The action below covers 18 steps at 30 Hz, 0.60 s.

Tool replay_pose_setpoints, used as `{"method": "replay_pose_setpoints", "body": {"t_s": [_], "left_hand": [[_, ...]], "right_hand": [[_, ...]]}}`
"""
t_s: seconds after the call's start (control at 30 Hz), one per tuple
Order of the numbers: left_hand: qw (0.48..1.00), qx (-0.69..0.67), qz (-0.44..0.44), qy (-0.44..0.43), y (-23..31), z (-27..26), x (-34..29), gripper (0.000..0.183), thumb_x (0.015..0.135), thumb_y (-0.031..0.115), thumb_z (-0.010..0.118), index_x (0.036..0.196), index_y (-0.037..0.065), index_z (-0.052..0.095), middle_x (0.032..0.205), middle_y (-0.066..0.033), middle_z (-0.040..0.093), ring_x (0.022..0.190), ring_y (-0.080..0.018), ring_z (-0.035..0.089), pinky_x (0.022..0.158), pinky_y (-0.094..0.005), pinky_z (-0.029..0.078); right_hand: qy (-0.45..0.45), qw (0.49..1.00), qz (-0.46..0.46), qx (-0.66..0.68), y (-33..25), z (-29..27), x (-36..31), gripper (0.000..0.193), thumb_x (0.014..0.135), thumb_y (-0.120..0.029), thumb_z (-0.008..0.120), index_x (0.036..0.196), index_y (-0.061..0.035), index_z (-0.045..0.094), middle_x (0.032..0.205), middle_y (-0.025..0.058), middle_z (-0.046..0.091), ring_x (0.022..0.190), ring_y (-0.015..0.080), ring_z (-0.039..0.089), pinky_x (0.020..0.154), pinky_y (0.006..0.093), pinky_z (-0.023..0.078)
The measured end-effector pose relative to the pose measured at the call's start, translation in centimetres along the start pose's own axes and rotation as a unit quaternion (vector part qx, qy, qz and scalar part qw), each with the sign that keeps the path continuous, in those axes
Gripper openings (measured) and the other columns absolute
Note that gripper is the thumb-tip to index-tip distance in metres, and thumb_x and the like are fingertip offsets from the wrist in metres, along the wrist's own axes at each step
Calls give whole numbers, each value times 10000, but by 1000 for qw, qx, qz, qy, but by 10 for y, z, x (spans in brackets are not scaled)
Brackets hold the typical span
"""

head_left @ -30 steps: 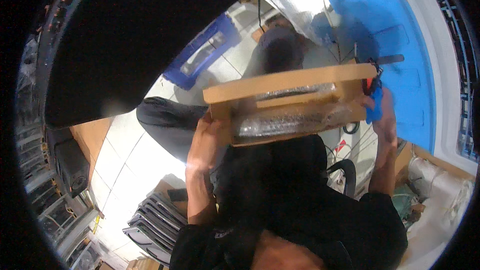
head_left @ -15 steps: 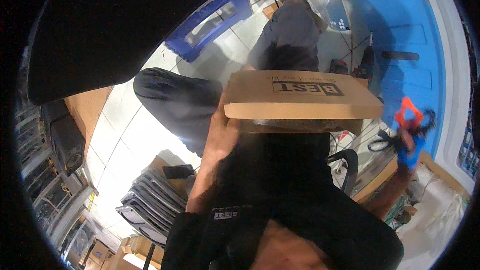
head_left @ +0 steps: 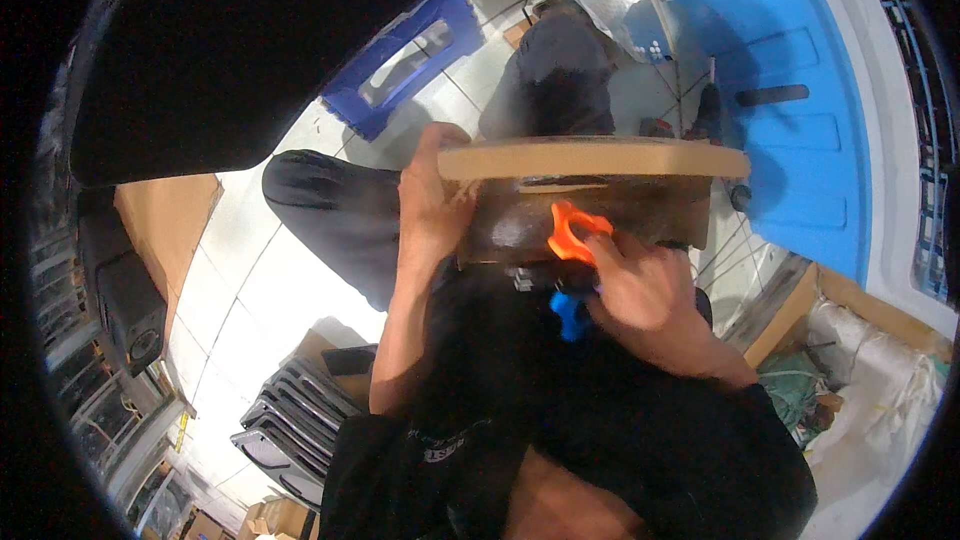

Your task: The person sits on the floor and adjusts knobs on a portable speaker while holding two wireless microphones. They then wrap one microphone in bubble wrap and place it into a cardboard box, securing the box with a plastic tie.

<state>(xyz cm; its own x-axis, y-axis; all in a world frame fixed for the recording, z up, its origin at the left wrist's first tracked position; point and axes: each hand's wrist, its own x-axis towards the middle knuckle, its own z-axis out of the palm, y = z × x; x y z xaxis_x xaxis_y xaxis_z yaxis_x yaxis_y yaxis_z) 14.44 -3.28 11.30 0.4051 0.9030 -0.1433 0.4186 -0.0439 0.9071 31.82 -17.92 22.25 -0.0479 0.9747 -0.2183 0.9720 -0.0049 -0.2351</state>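
Note:
A brown cardboard box (head_left: 592, 157) rests against my lap, its flap tilted up and its opening turned toward me. My left hand (head_left: 432, 195) is closed on the box's left end, with the thumb side along its edge. In front of the opening, my right hand (head_left: 645, 285) grips a bright orange plastic piece (head_left: 575, 230) with a cut-out middle. Below it, by the same hand, shows a blue plastic piece (head_left: 570, 317); its link to the orange one is hidden. Inside the box something shiny and dark (head_left: 510, 230) is visible but blurred.
A light-blue plastic panel (head_left: 790, 140) stands at the right, above an open carton (head_left: 780, 315) holding wrapping. Stacked dark-grey frames (head_left: 295, 410) lie at lower left. A purple-blue plastic stool (head_left: 350, 110) is beyond my knee, and a large black shape (head_left: 200, 60) fills the upper left.
My right hand has come in from the far right to the box's opening, carrying the orange and blue pieces. The box has tipped, so more of its inside shows. My left hand stays on it.

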Motion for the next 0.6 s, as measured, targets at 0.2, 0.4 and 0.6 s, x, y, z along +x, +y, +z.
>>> {"method": "replay_pose_setpoints", "body": {"t_s": [0.2,0.4,0.6], "left_hand": [[999,33,6,21,4,1,6,293,886,189,662,1094,39,521,982,-240,659,980,-436,618,787,-466,499],[998,44,26,23,-1,3,7,275,902,218,644,1076,42,524,954,-231,665,942,-448,622,758,-480,500],[999,10,37,28,-3,4,8,204,886,97,645,1052,30,548,931,-196,654,915,-342,627,752,-405,502]], "right_hand": [[161,976,13,-149,3,53,35,286,795,-184,639,1047,-62,584,807,101,581,639,208,614,531,313,516],[116,990,52,-63,19,87,45,607,711,-238,792,1187,5,506,971,144,566,898,301,627,724,376,536],[159,986,-24,50,43,101,35,372,831,-186,706,1133,-11,579,1044,168,619,980,331,624,785,421,519]]}}
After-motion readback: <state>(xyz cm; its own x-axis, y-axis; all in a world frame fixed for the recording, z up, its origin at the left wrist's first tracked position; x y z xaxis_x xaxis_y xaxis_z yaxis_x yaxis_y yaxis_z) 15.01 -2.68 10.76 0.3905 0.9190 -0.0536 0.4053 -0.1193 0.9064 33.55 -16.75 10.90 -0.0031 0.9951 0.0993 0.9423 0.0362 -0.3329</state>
